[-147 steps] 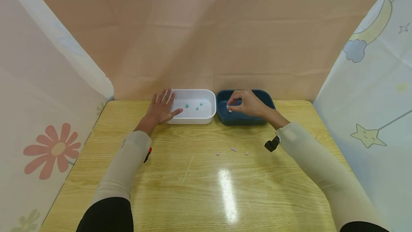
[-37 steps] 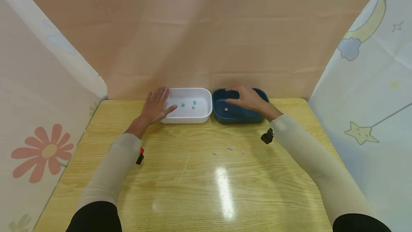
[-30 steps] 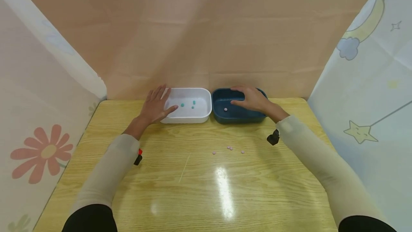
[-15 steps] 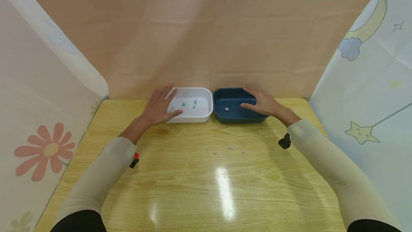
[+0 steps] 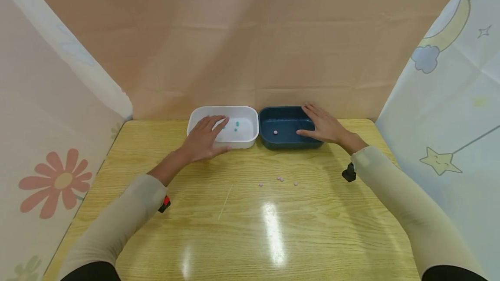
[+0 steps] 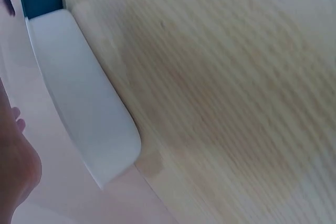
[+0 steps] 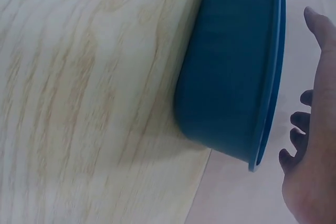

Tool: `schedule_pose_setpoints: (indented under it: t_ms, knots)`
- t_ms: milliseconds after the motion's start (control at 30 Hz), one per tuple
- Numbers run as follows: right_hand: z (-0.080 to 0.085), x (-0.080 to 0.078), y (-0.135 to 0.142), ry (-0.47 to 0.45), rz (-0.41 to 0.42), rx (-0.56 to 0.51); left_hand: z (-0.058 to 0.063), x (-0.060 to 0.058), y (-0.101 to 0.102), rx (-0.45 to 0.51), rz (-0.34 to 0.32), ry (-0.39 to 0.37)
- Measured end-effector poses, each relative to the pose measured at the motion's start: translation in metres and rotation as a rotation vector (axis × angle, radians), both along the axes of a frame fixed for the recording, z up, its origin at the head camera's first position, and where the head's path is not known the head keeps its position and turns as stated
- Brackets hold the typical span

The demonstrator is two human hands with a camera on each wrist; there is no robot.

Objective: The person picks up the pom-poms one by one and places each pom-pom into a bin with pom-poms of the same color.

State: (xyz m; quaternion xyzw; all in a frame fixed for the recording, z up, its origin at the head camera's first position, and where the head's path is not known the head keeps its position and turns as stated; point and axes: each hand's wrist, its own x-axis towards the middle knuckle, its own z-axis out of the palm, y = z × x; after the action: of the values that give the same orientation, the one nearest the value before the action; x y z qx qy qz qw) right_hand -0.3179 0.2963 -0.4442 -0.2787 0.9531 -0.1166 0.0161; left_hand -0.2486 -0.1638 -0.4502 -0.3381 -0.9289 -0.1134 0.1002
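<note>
In the head view my left hand (image 5: 203, 140) hovers over the front left of a white tray (image 5: 250, 143), fingers spread and holding nothing. Small teal beads (image 5: 237, 124) lie in this tray, one partly hidden by the fingers. My right hand (image 5: 324, 125) is at the right end of a dark blue tray (image 5: 291, 145), fingers extended and thumb apart. One pale pink bead (image 5: 275, 132) lies inside the blue tray. Several pink beads (image 5: 295, 184) sit on the table in front. The right wrist view shows the right hand's fingers beside the blue tray's rim.
Both trays stand side by side at the back of the wooden table (image 5: 234, 237), against a tan backdrop (image 5: 250, 34). Patterned cloth panels (image 5: 461, 112) flank both sides.
Earlier my right hand pinched a small pale bead over the blue tray; its fingers have since spread and it has moved right. My left hand has shifted right and nearer, over the white tray.
</note>
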Motion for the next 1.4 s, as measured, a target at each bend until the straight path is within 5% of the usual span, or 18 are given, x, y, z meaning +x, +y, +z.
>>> schedule_pose_setpoints:
  t_ms: [333, 700, 967, 1400]
  knots:
    - [-0.006, 0.001, 0.006, -0.006, -0.006, 0.044, -0.009, 0.025, 0.021, 0.043, -0.166, -0.007]
    - [-0.018, -0.002, 0.01, 0.001, -0.01, 0.086, -0.019, 0.043, 0.045, 0.099, -0.277, -0.152]
    - [-0.021, -0.005, 0.01, 0.007, -0.029, 0.112, -0.034, 0.046, 0.058, 0.098, -0.377, -0.069]
    - [-0.026, -0.007, 0.01, -0.001, -0.029, 0.085, -0.05, 0.052, 0.074, 0.083, -0.375, -0.166]
